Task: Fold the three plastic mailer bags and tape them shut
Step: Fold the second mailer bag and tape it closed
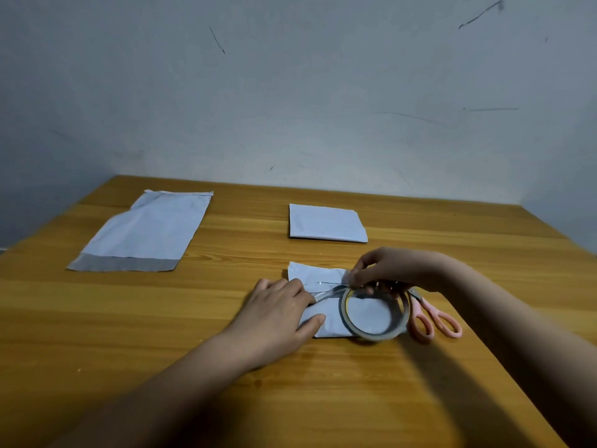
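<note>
Bag (326, 321) folded, at worktop (193, 318) centre; left hand (279, 310) flat at 9 o'clock, pressing tape strip (326, 294); right hand (384, 270) pinching roll (371, 313), seemingly, at 12 o'clock.

Two bare forearms entering from the lower edge, no sleeves visible, bare left hand (280, 313), bare right hand (386, 270), no rings, no watch

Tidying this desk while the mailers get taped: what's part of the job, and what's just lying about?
In use: folded mailer under both hands, tape roll, pink scissors, unfolded mailer, already folded mailer.
Lying about: nothing else on the wooden table.
</note>
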### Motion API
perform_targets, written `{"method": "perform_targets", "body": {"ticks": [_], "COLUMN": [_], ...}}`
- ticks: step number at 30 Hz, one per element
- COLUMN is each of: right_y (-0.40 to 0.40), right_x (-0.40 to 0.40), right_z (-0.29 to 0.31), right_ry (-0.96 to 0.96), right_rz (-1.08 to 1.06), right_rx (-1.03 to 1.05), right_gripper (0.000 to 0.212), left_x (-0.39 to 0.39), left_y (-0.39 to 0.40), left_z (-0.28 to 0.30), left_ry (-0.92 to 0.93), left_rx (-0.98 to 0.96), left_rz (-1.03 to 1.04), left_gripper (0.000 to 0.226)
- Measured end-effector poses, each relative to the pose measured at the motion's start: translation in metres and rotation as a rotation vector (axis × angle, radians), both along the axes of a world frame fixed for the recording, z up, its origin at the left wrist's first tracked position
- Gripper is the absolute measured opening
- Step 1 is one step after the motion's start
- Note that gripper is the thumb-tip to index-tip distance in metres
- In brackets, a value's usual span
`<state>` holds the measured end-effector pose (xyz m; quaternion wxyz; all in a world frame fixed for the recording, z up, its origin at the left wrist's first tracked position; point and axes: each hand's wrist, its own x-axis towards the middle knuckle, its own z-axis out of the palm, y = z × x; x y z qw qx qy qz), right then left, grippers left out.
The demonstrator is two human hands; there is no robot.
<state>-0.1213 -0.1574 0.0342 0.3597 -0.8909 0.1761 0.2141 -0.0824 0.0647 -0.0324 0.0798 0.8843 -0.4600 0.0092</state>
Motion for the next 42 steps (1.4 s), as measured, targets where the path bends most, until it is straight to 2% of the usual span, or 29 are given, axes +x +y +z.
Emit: {"method": "perform_targets", "body": {"ticks": [4, 6, 13, 19, 24, 29, 34, 38, 42], "right_y": [-0.007, -0.011, -0.018, -0.016, -0.013, -0.018, -0.021, -0.022, -0.020], "right_x": [0.000, -0.001, -0.001, -0.006, -0.013, -0.018, -0.020, -0.016, -0.016], "right_z": [0.007, 0.010, 0.022, 0.026, 0.028, 0.025, 0.026, 0.024, 0.024], "right_ry": [-0.004, -0.014, -0.186, -0.334, -0.377, -0.357, -0.377, -0.378, -0.373], "right_rz": [-0.079, -0.075, -0.042, 0.138, 0.238, 0.313, 0.316, 0.305, 0.305], "right_rx": [0.125, 0.112, -0.077, -0.292, -0.572, -0.672, -0.638, -0.692, -0.724], "right_gripper": [0.033, 0.034, 0.018, 0.011, 0.007, 0.008, 0.008, 0.012, 0.013], "left_x": [0.000, 0.000, -0.002, -0.002, -0.001, 0.001, 0.001, -0.001, -0.005], "left_y": [0.000, -0.001, 0.000, 0.000, 0.000, -0.001, -0.002, -0.003, -0.006], "left_z": [0.000, 0.001, 0.003, 0.001, -0.001, -0.003, -0.001, 0.001, 0.003], "left_ry": [0.002, -0.003, -0.016, -0.024, -0.041, -0.035, -0.028, -0.031, -0.087], "left_rx": [0.009, 0.023, 0.055, 0.044, 0.020, -0.002, 0.009, 0.027, 0.050], "left_rz": [0.004, 0.003, -0.013, -0.023, -0.026, -0.021, -0.009, -0.012, -0.031], "left_gripper": [0.052, 0.053, 0.053, 0.055, 0.086, 0.089, 0.086, 0.062, 0.059]}}
